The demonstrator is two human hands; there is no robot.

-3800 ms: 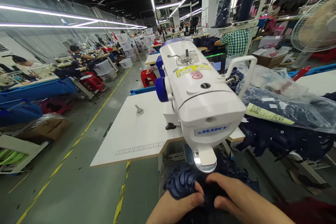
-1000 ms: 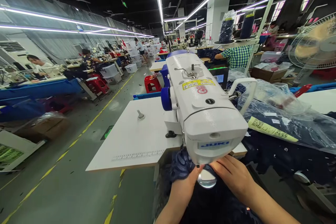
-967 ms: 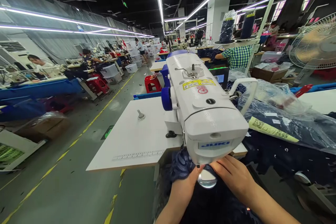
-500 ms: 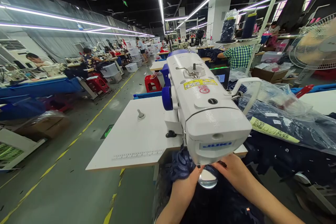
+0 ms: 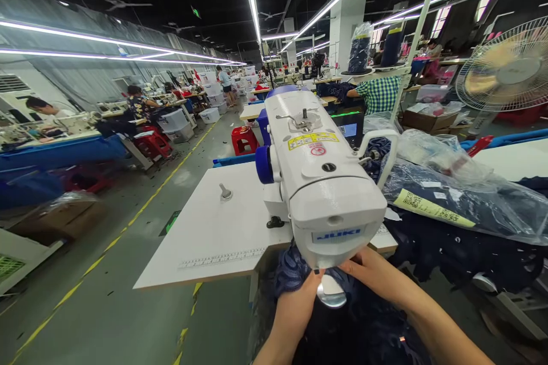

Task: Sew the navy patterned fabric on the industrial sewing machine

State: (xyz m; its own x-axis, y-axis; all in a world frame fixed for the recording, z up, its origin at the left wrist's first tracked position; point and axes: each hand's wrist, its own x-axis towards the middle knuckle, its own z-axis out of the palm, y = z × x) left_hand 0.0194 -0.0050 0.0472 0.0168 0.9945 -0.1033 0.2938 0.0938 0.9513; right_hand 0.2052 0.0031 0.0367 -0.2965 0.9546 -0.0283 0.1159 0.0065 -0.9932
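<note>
A white JUKI sewing machine [image 5: 336,197] with a blue handwheel stands in front of me, its head hiding the needle area. Below the head, my left hand [image 5: 296,302] grips bunched navy fabric [image 5: 287,274], thumb towards the middle. On the other side, my right hand [image 5: 373,274] reaches in under the head, thumb and fingers closed on the same dark cloth; its fingertips are partly hidden. A shiny rounded metal plate [image 5: 331,295] shows between the two hands. More dark cloth hangs over my lap.
The white table [image 5: 201,228] carries a printed ruler [image 5: 222,258] along its front edge. At right lie plastic-bagged navy garments [image 5: 462,194] with a yellow label. Thread cones [image 5: 359,54], a fan [image 5: 511,65], a red stool [image 5: 244,140] and several people at machines are farther back.
The view has shifted slightly, so the machine and table appear farther left. Both hands keep nearly the same place under the machine head, holding the fabric.
</note>
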